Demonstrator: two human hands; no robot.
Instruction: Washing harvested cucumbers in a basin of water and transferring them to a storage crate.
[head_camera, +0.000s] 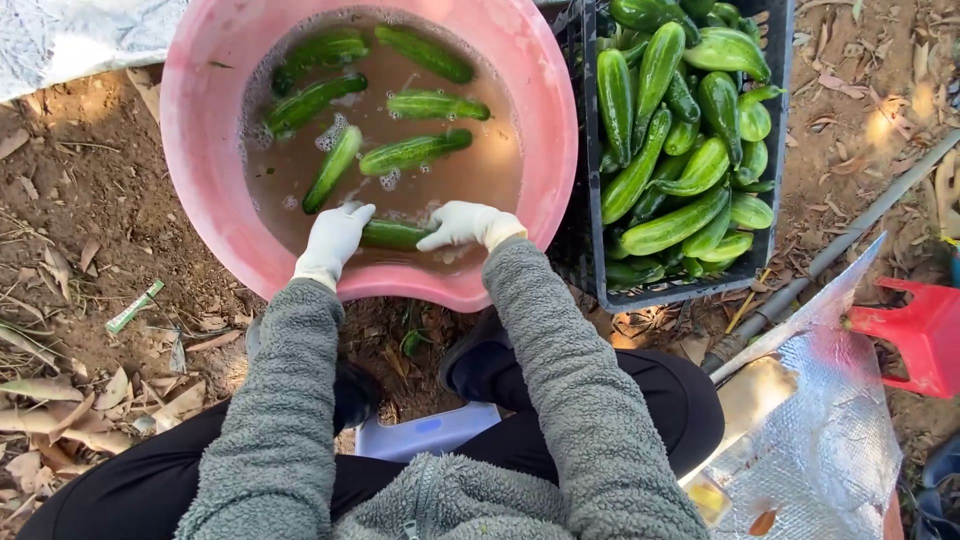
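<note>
both my gloved hands, left hand and right hand, close on one cucumber lying crosswise at the near rim of the pink basin, apparently half under murky water, long axis running hand to hand, equally near both.

Both hands gloved in white here, left hand and right hand, snug knit cuffs at twelve o'clock. Fuzzy grey fleece sleeves run down toward six, zip at the collar, black trousers, dark shoes.
</note>
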